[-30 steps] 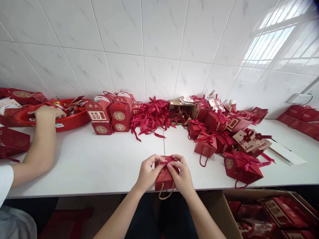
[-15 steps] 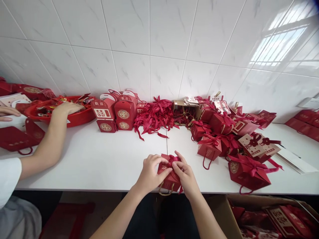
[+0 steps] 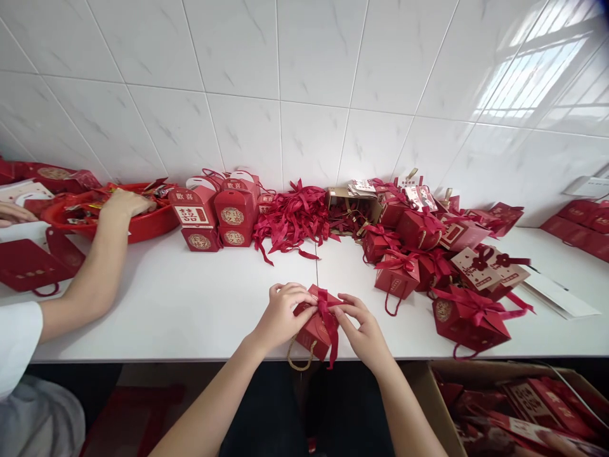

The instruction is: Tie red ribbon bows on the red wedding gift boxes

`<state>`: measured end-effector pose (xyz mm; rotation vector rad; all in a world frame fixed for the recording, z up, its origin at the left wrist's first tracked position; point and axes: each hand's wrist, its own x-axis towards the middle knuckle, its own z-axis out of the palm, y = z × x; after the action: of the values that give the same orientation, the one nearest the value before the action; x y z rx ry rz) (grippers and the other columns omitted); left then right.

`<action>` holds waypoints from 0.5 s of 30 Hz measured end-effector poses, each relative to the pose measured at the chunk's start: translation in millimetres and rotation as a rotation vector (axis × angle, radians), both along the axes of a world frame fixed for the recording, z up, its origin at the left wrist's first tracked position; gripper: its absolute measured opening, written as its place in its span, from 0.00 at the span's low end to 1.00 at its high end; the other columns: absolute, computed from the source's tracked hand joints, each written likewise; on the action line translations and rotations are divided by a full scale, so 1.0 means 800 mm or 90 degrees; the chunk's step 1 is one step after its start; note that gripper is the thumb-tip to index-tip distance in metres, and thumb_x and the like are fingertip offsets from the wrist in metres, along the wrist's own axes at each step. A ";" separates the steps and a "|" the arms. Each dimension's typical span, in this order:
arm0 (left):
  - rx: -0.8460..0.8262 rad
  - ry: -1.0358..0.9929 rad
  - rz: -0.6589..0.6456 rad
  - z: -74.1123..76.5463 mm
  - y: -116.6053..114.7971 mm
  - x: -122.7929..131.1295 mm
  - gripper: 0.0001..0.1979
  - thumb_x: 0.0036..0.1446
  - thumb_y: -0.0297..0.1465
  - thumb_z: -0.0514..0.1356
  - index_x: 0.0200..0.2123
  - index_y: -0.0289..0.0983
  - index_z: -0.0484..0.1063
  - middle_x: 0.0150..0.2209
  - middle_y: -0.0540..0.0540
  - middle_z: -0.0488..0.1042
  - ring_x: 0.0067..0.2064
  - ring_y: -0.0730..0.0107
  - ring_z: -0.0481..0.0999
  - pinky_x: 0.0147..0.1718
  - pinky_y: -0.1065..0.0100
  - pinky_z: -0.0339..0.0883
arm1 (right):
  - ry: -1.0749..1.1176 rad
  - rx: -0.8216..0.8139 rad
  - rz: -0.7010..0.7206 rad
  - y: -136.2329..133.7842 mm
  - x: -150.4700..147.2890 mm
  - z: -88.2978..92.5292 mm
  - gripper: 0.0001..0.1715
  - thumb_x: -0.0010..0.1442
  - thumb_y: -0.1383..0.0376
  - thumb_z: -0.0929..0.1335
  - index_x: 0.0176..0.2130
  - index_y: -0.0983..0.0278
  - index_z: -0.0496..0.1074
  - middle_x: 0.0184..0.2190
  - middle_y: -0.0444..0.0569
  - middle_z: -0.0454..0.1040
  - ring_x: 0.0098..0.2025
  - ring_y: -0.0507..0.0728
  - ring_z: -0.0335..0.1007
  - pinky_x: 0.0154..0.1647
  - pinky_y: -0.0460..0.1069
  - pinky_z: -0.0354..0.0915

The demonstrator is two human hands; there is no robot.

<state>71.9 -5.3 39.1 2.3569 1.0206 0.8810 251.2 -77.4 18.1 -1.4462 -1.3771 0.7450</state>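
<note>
A small red gift box (image 3: pixel 316 327) with a twine handle lies tilted at the front edge of the white table (image 3: pixel 190 304). A red ribbon (image 3: pixel 329 320) runs over its top and hangs down its front. My left hand (image 3: pixel 280 314) grips the box's left side with curled fingers. My right hand (image 3: pixel 364 330) pinches the ribbon at the box's right edge.
A heap of loose red ribbons (image 3: pixel 292 219) lies at the back centre. Tied red boxes (image 3: pixel 428 260) crowd the right side, taller red boxes (image 3: pixel 209 212) stand at the left. Another person's arm (image 3: pixel 102 254) reaches into a red basin (image 3: pixel 143 225). An open carton (image 3: pixel 514 406) sits below right.
The box has tipped to the left and the ribbon now hangs down its front. My right hand moved to the right of the box. The other person's hand stays at the basin.
</note>
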 end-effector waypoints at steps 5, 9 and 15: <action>-0.034 -0.026 0.018 -0.002 -0.004 0.004 0.02 0.54 0.31 0.61 0.32 0.43 0.75 0.37 0.50 0.78 0.44 0.62 0.74 0.49 0.54 0.56 | -0.005 -0.005 -0.013 0.005 -0.012 -0.001 0.15 0.58 0.54 0.66 0.35 0.57 0.78 0.50 0.54 0.69 0.59 0.64 0.57 0.57 0.59 0.57; -0.032 -0.043 0.027 -0.007 -0.007 0.008 0.03 0.54 0.32 0.61 0.33 0.43 0.75 0.38 0.49 0.78 0.44 0.62 0.74 0.48 0.55 0.58 | 0.013 0.004 -0.030 0.012 -0.022 -0.003 0.13 0.54 0.54 0.68 0.34 0.59 0.78 0.51 0.55 0.69 0.60 0.64 0.57 0.57 0.58 0.58; -0.002 -0.036 0.017 -0.012 -0.011 0.010 0.07 0.58 0.31 0.58 0.38 0.43 0.75 0.41 0.47 0.76 0.47 0.61 0.72 0.49 0.53 0.58 | 0.067 0.000 -0.055 0.019 -0.032 -0.003 0.14 0.56 0.56 0.67 0.30 0.61 0.78 0.53 0.56 0.68 0.62 0.64 0.54 0.59 0.58 0.55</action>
<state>80.0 -14.4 29.5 2.3072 1.0317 0.9487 225.3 -62.2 15.9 -1.4369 -1.2278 0.7540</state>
